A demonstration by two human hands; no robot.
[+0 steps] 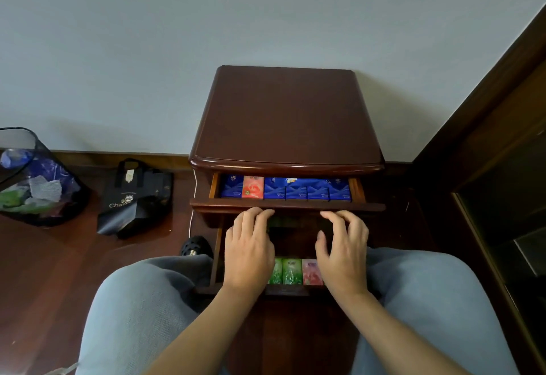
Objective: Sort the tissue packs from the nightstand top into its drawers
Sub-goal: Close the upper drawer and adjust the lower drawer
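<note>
Hands meet at frame centre: left hand (249,252) and right hand (342,252), fingers loosely bent, holding nothing, touch the dark wooden upper drawer (288,205) front. Blue and red tissue packs (285,188) fill it; green and pink packs (292,271) lie in the lower drawer (213,256).

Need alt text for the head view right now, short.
Both hands, left hand and right hand, reach at the front of the upper drawer, partly open and showing blue packs and one red pack. The lower drawer holds green packs.
</note>
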